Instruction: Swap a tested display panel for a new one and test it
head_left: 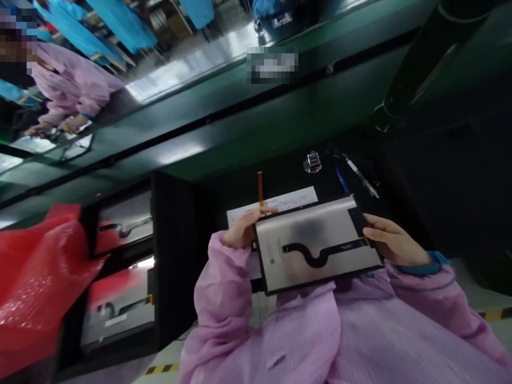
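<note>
I hold a flat display panel (316, 242) by both short ends, its silver back facing up with a black curved flex cable across it. My left hand (242, 228) grips the left edge, fingers over the top corner. My right hand (390, 242) grips the right edge by the black connector patch. An orange ribbon strip (260, 189) sticks up behind the panel's left corner. Both arms are in pink sleeves.
A black tray (120, 266) at left holds two more panels, beside red bubble wrap (36, 277). A paper sheet (280, 202), a small clear object (312, 161) and pens (352, 176) lie on the dark bench. A green conveyor (224, 122) runs behind; another person in pink (72, 88) works far left.
</note>
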`<state>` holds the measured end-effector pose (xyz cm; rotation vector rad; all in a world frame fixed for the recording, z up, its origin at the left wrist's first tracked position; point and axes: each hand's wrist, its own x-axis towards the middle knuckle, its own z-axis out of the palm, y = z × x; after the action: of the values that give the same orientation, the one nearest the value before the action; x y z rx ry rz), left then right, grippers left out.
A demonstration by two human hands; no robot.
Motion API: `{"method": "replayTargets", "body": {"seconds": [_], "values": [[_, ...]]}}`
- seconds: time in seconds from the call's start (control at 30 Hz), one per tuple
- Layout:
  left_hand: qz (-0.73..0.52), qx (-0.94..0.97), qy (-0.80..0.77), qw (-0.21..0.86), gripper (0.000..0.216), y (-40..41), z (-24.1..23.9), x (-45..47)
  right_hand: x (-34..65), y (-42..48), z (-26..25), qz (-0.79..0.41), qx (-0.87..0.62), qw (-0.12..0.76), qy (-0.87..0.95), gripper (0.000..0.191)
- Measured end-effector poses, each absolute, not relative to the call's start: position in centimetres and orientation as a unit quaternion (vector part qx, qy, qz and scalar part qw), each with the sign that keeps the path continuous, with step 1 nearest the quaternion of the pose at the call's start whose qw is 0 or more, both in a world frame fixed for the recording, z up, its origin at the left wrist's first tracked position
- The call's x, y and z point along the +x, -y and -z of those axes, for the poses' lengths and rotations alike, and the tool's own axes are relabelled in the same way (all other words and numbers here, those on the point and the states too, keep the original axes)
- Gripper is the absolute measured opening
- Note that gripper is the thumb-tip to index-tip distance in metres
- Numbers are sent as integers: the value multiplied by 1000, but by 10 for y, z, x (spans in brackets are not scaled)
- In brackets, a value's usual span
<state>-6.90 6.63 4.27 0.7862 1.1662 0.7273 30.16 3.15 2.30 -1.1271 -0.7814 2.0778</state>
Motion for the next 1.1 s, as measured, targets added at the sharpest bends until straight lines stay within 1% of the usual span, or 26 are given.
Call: {"method": "replayTargets", "body": {"seconds": [0.07,0.13,0.2,0.23,0.27,0.3,0.4,0.47,0.5,0.6,0.67,0.73,0.83,0.9,0.97,1.1], "values": [[-396,389,-598,578,52,-82,-33,-71,304,-21,-23,-770,-458,361,257,48],[-424,447,-692,377,42,-98,-20,-72,303,-7,-22,-752,-478,395,222,49],[-394,505,-748,176,32,-111,-6,-69,298,8,-19,-742,-484,419,200,50],[-372,525,-757,111,31,-115,2,-66,293,16,-16,-739,-483,428,193,49],[-357,543,-756,76,32,-119,9,-63,287,24,-13,-738,-481,434,189,48],[-349,557,-751,63,35,-121,16,-61,280,31,-10,-738,-478,438,185,46],[-337,590,-730,73,45,-121,30,-56,259,48,3,-742,-479,435,175,34],[-330,605,-721,77,46,-120,34,-56,248,54,11,-739,-483,439,167,23],[-328,611,-717,78,45,-120,35,-57,243,56,15,-737,-485,442,164,22],[-326,621,-708,84,44,-119,36,-59,232,57,22,-737,-493,432,166,39],[-327,623,-706,86,45,-119,37,-60,225,56,22,-738,-497,426,162,46],[-347,613,-703,96,47,-118,37,-59,217,53,19,-740,-497,428,149,43],[-414,581,-687,138,54,-116,36,-56,208,50,11,-759,-486,409,141,33],[-466,559,-663,175,60,-115,36,-54,207,49,7,-778,-484,374,142,32],[-509,543,-634,212,64,-115,37,-54,209,47,5,-794,-489,329,150,35],[-545,513,-606,271,64,-118,40,-59,221,44,4,-810,-495,259,178,37]]}}
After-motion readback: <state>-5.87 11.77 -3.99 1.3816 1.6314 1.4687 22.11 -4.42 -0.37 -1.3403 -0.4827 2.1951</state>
